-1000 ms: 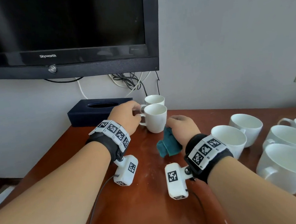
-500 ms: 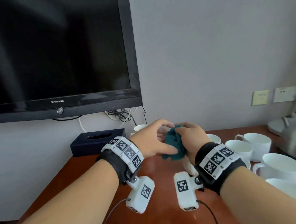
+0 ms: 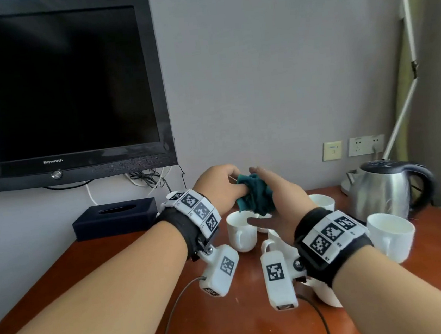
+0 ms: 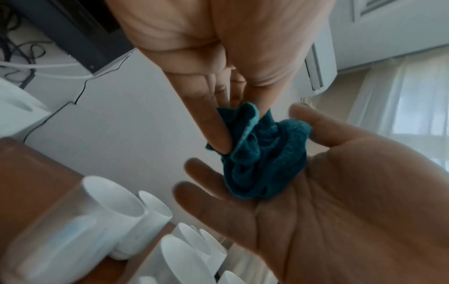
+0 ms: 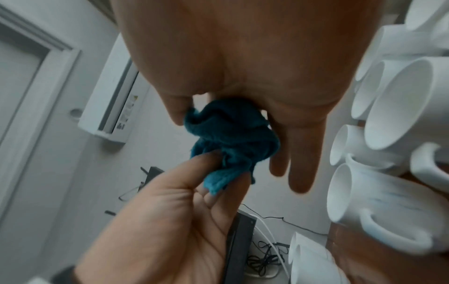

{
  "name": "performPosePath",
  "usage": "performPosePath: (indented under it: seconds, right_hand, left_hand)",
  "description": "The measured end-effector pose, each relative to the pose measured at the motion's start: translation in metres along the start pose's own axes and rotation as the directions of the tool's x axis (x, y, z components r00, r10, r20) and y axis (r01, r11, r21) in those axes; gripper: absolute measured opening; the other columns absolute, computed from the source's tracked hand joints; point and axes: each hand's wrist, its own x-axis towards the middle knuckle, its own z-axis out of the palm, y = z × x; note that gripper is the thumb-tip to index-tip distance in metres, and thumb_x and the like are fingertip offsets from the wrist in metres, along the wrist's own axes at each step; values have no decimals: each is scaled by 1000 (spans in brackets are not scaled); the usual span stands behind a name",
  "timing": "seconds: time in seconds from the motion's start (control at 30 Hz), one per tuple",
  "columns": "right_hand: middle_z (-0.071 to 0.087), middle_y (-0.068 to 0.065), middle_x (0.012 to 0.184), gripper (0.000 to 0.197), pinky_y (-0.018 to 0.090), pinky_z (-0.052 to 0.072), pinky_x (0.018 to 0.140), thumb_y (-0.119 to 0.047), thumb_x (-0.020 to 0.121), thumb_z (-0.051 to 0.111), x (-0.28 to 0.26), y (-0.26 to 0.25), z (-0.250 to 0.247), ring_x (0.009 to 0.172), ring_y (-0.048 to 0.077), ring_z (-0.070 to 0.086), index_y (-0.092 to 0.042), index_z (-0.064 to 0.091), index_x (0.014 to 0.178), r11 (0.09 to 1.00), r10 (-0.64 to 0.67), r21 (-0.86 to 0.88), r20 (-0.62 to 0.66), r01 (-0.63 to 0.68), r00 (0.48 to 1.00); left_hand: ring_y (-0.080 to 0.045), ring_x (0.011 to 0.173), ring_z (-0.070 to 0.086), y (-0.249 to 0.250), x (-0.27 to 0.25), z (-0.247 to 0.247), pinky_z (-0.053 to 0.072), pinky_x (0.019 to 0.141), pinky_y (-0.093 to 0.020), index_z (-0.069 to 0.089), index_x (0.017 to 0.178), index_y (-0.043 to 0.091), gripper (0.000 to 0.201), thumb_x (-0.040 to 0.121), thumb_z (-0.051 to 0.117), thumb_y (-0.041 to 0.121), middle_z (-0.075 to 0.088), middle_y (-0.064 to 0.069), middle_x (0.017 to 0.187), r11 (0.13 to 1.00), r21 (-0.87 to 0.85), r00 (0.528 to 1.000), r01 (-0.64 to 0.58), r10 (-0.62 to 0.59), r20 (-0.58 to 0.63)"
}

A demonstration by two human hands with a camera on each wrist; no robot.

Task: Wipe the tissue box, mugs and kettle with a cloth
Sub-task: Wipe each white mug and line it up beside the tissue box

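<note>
Above the mugs [image 3: 241,231], the teal cloth [image 3: 254,197] lies bunched in the right hand [image 3: 280,201], whose fingers are spread nearly flat beneath it, while the left hand [image 3: 220,190] pinches one edge between thumb and fingertips. The kettle [image 3: 385,193] stands right of the mugs, the tissue box [image 3: 116,218] left. The cloth looks soft and light, best gathered into a pad; the glazed mugs look slippery and breakable, best held by the handle

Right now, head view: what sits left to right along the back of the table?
tissue box → left hand → cloth → right hand → kettle
</note>
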Motion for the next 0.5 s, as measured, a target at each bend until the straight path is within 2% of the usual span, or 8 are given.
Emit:
performPosePath:
  seconds: [0.07,0.13,0.23,0.3,0.33,0.4,0.43,0.5]
  right_hand:
    - [77,14,111,27,61,57,94,-41,96,69,-7,1,-4,98,35,76,-20,76,112,992,47,114,60,-54,997]
    - [73,18,118,24,58,60,89,-25,101,66,-9,4,-8,93,36,77,-15,71,122,982,14,184,84,-29,996]
    - [69,23,121,21,46,65,77,-3,99,65,-2,10,-17,91,32,77,-5,68,120,986,-65,154,-26,68,998]
    - [69,24,118,18,43,66,72,1,98,64,3,12,-22,90,32,76,-3,67,115,991,-87,97,-97,97,991]
    - [69,23,116,17,41,65,69,2,98,64,5,13,-24,89,32,75,-4,67,113,991,-97,78,-127,108,987]
    - [69,20,114,17,38,63,64,2,97,63,8,14,-29,87,31,74,-7,68,111,989,-119,62,-183,132,976]
    - [69,18,114,18,37,62,63,1,97,63,10,15,-32,87,30,74,-8,69,111,988,-127,57,-206,142,970]
    - [69,16,114,19,37,61,64,0,97,62,13,18,-34,87,28,73,-11,70,111,988,-135,45,-231,149,964]
  left_hand:
    - [-20,69,71,1,0,7,62,69,-37,69,84,19,8,87,74,13,74,-1,76,999,-48,1000,16,-16,-8]
    - [-17,66,66,-1,0,12,57,68,-34,71,82,20,10,86,75,12,72,1,74,997,-70,1000,21,-19,20]
    - [-15,67,68,-2,1,20,56,65,-30,74,92,15,11,86,76,6,73,-4,79,983,-167,991,72,-51,127]
    - [-10,66,67,-5,3,22,54,68,-29,74,95,19,11,86,79,13,73,1,79,984,-152,988,93,-72,137]
    - [-8,70,68,-10,5,23,53,71,-28,74,96,21,10,87,79,19,74,4,83,991,-91,989,96,-85,117]
    - [-12,89,70,-21,6,23,52,79,-26,75,98,25,7,92,73,26,74,8,96,986,121,991,115,-123,59]
    - [-16,96,69,-30,6,24,52,82,-26,77,99,25,10,95,68,26,74,8,101,963,232,988,136,-150,45]
    - [-22,100,70,-48,4,31,56,87,-30,78,100,23,18,97,61,24,75,4,106,894,399,969,206,-244,46]
